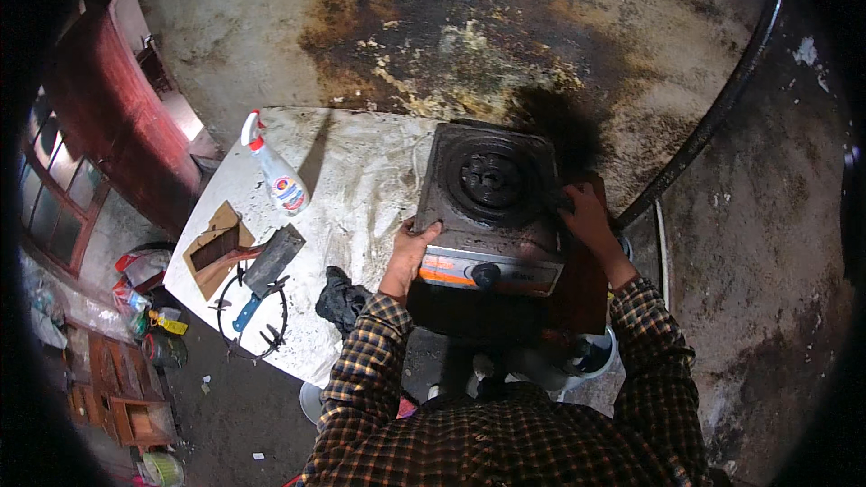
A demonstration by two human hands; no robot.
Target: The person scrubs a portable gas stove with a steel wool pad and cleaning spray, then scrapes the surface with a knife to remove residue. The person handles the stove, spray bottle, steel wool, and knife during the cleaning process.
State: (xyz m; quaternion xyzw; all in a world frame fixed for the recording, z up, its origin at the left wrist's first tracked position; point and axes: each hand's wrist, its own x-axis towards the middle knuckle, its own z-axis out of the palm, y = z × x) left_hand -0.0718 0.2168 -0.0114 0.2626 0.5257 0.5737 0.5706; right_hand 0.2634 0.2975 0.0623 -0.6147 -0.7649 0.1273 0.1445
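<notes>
A grimy single-burner gas stove (473, 233) stands in front of me, a black knob (486, 275) on its metal front panel. My left hand (408, 253) grips its left front side, thumb on top. At the stove's right side is my right hand (590, 216), fingers bent around something dark by the edge; whether that is a separate pad or part of the stove is unclear. The round burner (492, 178) has no pan support on it. A black pan support ring (284, 314) lies on the white tabletop (365, 176), left of a crumpled black cloth (342, 299).
Left on the table are a spray bottle (281, 182), a cleaver (276, 260) with a blue handle, and cardboard (220, 243). Dark red board (585, 284) lies right of the stove, above a bucket (602, 358). A stained wall (460, 34) rises behind; a black pipe (710, 128) slants at right.
</notes>
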